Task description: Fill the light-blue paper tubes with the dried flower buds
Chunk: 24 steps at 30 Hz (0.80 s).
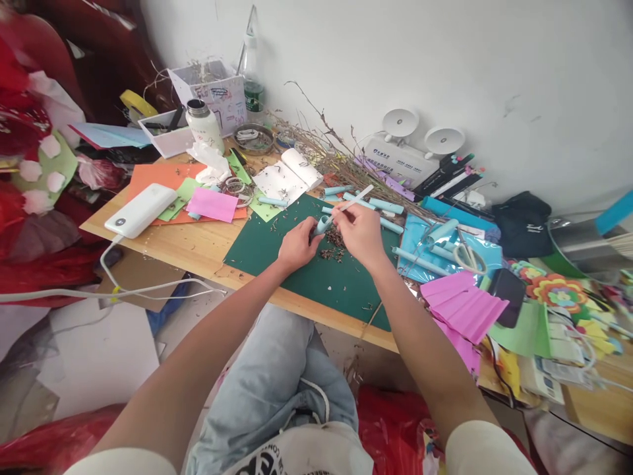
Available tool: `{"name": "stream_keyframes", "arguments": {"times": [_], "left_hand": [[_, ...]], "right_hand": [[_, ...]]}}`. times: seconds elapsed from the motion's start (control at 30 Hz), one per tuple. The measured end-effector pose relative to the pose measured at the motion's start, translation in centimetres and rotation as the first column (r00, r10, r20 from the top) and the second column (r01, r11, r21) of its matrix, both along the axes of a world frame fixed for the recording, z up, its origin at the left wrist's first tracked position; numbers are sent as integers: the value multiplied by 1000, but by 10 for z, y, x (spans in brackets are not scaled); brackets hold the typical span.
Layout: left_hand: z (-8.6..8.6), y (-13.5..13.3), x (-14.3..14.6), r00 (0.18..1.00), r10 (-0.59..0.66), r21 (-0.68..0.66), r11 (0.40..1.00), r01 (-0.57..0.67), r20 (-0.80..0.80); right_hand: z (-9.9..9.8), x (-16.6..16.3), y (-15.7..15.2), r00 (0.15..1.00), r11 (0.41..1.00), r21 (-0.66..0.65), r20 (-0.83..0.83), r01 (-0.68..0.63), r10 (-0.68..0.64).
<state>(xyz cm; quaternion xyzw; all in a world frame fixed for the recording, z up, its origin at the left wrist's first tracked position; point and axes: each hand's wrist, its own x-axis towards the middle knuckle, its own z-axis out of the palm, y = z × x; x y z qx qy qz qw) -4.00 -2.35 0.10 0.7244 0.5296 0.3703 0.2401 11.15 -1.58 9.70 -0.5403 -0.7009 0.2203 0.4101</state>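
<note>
My left hand (298, 245) is closed around a short light-blue paper tube (324, 224), with its open end facing up. A thin white flat stick (364, 192) is pinched in my right hand (360, 231), close beside the tube; its lower end is hidden by the fingers. Both hands are over a dark green mat (341, 293). Between and below them lies a small pile of brown dried plant bits (332, 253). Several more blue paper tubes (386, 206) rest at the mat's far edge, and others lie on a blue plastic packet (413, 254) to the right.
Dry twigs (329, 148) spread along the wall. On the left are a white power bank (141, 210) with a cable, a pink paper pad (212, 204) and an uncapped white bottle (202, 124). To the right, purple folded paper (462, 300) and scissors (469, 258) lie near my forearm.
</note>
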Motion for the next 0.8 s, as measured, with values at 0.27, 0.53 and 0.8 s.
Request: {"name": "stream_keyframes", "arguments": {"times": [0.27,0.53,0.8], "left_hand": [[0,0,0,1000,7,-4,1000,-7,3],[0,0,0,1000,7,6,1000,-7,-2],[0,1,0,1000,2,11,1000,-2,-12]], "right_hand": [[12,-1,7,990,999,-12,137,-29,31],[8,-7,0,974,988,147,226,-49,14],[9,-3,1,998,999,44,66,6,-8]]}}
